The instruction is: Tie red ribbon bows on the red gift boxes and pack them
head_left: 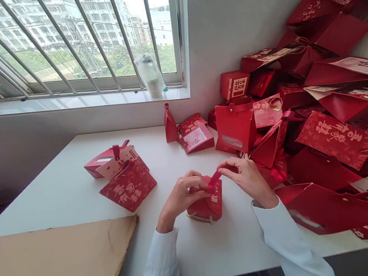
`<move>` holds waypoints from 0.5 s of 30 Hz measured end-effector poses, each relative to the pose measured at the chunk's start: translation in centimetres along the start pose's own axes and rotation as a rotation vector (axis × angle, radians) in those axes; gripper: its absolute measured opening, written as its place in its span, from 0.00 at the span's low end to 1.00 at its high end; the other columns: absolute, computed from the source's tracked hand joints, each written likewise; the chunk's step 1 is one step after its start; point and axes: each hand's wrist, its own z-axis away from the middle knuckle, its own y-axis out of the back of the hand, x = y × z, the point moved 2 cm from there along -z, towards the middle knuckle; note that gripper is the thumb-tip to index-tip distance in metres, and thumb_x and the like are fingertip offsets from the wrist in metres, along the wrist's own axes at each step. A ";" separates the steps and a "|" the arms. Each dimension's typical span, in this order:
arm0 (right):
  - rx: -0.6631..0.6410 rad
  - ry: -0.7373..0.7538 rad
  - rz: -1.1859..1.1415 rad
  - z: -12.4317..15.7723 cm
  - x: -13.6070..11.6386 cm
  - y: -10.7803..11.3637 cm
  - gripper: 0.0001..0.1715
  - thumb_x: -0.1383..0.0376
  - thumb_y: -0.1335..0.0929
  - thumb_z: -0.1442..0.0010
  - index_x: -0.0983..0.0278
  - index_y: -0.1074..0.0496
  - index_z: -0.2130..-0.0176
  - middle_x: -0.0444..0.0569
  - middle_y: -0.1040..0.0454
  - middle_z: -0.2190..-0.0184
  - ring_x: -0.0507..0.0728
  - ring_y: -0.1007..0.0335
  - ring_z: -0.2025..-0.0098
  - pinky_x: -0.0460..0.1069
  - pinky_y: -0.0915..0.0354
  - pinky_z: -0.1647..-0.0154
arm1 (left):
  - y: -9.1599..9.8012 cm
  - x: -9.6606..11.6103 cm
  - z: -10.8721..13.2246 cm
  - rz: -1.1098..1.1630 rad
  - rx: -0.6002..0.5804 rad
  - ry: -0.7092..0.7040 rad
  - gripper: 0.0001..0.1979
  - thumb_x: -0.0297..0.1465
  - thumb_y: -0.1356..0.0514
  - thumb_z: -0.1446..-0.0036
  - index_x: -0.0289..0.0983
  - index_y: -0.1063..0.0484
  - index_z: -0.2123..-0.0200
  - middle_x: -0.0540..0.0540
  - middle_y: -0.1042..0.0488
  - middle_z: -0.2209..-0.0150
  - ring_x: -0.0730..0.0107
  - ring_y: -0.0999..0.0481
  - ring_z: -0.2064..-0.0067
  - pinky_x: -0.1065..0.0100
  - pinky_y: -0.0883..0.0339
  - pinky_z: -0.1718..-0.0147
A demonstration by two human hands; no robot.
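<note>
A small red gift box [206,207] with gold characters rests on the white table in front of me. From its top rises a pink-red ribbon [214,177]. My left hand [187,194] is at the top of the box, fingers closed on the ribbon's lower part. With a pinch of thumb and fingertips, my right hand [242,173] holds the ribbon's upper end, to the right of and above the box. The ribbon slants between both hands. Part of the box's top is hidden behind my left fingers.
A large heap of red gift boxes [334,141] covers the right side. Several more stand on the white table [61,184]: red boxes [128,184] at left, a small red box [170,124] at back. A cardboard sheet [59,258] lies front left; a bagged jar [150,76] stands on the windowsill.
</note>
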 end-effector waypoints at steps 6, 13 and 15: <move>0.015 0.201 0.098 -0.8 -3.8 -2.1 0.12 0.70 0.36 0.40 0.60 0.23 0.67 0.44 0.25 0.70 0.52 0.31 0.69 0.46 0.39 0.67 | -0.3 0.4 0.1 0.033 0.066 0.153 0.18 0.30 0.35 0.51 0.40 0.41 0.60 0.57 0.29 0.74 0.73 0.30 0.68 0.71 0.37 0.64; 0.051 0.366 0.254 2.3 -6.4 -3.6 0.12 0.70 0.37 0.37 0.61 0.25 0.62 0.47 0.28 0.70 0.56 0.32 0.65 0.49 0.39 0.61 | -0.9 1.4 1.3 -0.050 0.233 0.220 0.19 0.26 0.43 0.48 0.41 0.40 0.52 0.54 0.25 0.69 0.71 0.27 0.66 0.72 0.37 0.67; 0.008 0.368 0.209 3.8 -6.3 -4.0 0.12 0.70 0.37 0.38 0.61 0.25 0.64 0.48 0.28 0.68 0.56 0.32 0.63 0.50 0.38 0.61 | -1.3 1.6 1.5 -0.104 0.246 0.197 0.15 0.24 0.44 0.49 0.41 0.33 0.57 0.52 0.25 0.67 0.69 0.27 0.64 0.71 0.37 0.67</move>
